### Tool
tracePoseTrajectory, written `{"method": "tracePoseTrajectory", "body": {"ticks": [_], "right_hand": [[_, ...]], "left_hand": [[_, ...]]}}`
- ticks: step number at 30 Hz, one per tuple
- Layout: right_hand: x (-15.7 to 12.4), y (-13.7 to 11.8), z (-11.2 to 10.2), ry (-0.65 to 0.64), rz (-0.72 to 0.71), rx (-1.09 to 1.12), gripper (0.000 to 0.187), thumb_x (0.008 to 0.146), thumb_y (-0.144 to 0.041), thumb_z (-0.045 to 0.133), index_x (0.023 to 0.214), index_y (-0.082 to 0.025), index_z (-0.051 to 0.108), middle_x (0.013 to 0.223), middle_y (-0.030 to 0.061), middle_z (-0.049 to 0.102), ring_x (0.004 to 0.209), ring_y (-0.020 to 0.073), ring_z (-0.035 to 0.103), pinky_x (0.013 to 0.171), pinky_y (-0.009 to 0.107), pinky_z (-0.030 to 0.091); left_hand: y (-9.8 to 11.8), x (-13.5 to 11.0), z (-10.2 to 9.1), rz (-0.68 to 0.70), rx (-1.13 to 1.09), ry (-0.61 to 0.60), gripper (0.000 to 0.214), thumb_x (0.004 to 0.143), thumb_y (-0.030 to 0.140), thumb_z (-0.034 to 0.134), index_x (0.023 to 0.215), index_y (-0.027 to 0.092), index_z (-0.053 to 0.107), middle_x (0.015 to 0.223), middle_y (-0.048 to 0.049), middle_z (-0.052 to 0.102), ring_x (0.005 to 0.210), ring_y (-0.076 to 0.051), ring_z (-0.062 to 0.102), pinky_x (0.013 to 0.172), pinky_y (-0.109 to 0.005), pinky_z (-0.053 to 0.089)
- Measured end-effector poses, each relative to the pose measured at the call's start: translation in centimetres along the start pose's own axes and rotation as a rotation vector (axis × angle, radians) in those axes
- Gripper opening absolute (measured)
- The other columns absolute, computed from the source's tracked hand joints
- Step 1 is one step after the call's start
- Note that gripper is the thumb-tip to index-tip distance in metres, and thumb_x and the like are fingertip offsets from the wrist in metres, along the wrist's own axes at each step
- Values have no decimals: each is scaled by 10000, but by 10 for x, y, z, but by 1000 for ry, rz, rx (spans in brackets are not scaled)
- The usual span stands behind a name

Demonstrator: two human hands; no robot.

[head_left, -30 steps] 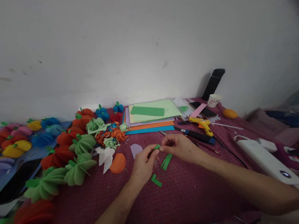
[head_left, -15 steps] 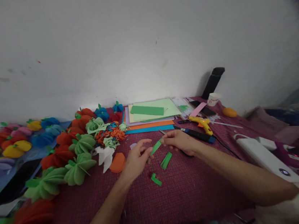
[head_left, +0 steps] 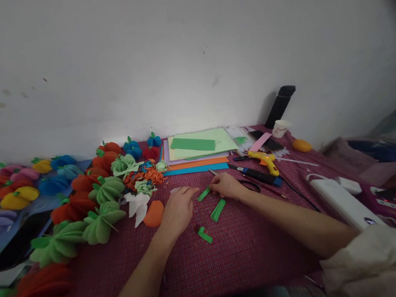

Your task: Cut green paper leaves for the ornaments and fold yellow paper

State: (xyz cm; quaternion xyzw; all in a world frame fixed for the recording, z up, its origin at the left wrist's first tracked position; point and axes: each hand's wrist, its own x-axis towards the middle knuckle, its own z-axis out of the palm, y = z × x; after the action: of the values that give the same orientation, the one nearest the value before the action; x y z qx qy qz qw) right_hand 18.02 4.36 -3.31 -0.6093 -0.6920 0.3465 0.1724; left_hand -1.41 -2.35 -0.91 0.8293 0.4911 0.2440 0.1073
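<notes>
A short green strip (head_left: 204, 194), seemingly felt or paper, lies tilted between my hands. My right hand (head_left: 226, 186) pinches its upper end. Beside the lower end is my left hand (head_left: 179, 209), back upward and fingers stretched out, apparently not gripping the strip. Just below my right hand lie a few green strips in a small bundle (head_left: 218, 210). A bent green piece (head_left: 205, 235) is nearer to me on the checked tablecloth (head_left: 247, 253). Partly behind my right hand are scissors (head_left: 251, 185) with dark handles.
Several felt pumpkins (head_left: 105, 189) fill the left side. Scraps (head_left: 145, 176), an orange round piece (head_left: 153, 213) and coloured sheets (head_left: 202, 139) lie towards the wall. On the right are a yellow glue gun (head_left: 265, 160), a paper cup (head_left: 280, 128) and a white case (head_left: 341, 198).
My left fingers have come off the green strip and straightened. My right hand still holds its upper end, slightly left of before. The view has shifted a little.
</notes>
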Motion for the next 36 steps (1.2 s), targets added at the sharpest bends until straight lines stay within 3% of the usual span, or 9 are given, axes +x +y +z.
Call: {"method": "tracePoseTrajectory", "body": {"ticks": [3, 8, 15, 20, 23, 26, 30, 36], "right_hand": [[1, 1, 2, 9, -22, -91, 246, 736, -307, 493, 632, -143, 644, 497, 9, 599, 405, 86, 500, 411, 180, 339], [1, -1, 3, 53, -67, -239, 221, 732, -283, 489, 677, -156, 661, 579, 27, 639, 541, 120, 568, 501, 199, 370], [4, -6, 3, 97, -122, -384, 170, 705, -266, 511, 713, -173, 653, 731, 55, 672, 690, 169, 601, 597, 236, 386], [-4, -9, -14, 112, -169, -425, 219, 731, -295, 506, 850, -159, 630, 823, 68, 670, 753, 181, 599, 632, 245, 393], [-17, -8, -28, 62, -222, -425, 205, 754, -286, 488, 865, -185, 629, 826, 31, 673, 741, 151, 599, 624, 218, 396], [-31, -4, -36, -72, -294, -438, 198, 741, -256, 511, 878, -196, 641, 811, 15, 679, 724, 141, 603, 624, 204, 407], [-41, -1, -37, -191, -413, -493, 271, 730, -200, 517, 974, -196, 634, 923, 37, 668, 834, 164, 594, 737, 232, 414], [-40, -4, -35, -256, -489, -533, 272, 707, -184, 530, 955, -178, 642, 924, 58, 654, 849, 186, 580, 763, 264, 406]], "left_hand": [[2, -1, 12, 122, 85, -108, 491, 778, 49, 370, 1207, 248, 502, 1216, -14, 547, 1089, -190, 439, 932, -361, 316], [4, 0, 24, 171, 172, -244, 523, 785, 58, 362, 1265, 251, 437, 1299, -24, 484, 1140, -218, 384, 916, -402, 282], [5, 3, 25, 176, 165, -247, 476, 799, 75, 346, 1226, 244, 474, 1239, -26, 538, 1062, -210, 418, 860, -382, 296], [2, 3, 28, 172, 142, -236, 472, 774, 60, 379, 1194, 233, 506, 1236, -20, 541, 1051, -209, 414, 864, -375, 295], [1, 4, 30, 196, 124, -215, 483, 754, 45, 400, 1177, 247, 516, 1228, -6, 545, 1050, -205, 414, 866, -376, 291], [3, 4, 27, 202, 116, -171, 493, 735, 25, 411, 1153, 254, 535, 1222, 0, 545, 1057, -208, 408, 866, -388, 283], [12, 4, 19, 182, 77, -95, 415, 762, 49, 414, 1098, 231, 576, 1142, -30, 580, 1039, -218, 412, 849, -391, 285], [21, -1, 18, 328, 58, -266, 288, 763, 94, 498, 953, 254, 643, 883, -30, 623, 924, -205, 467, 795, -362, 279]]}}
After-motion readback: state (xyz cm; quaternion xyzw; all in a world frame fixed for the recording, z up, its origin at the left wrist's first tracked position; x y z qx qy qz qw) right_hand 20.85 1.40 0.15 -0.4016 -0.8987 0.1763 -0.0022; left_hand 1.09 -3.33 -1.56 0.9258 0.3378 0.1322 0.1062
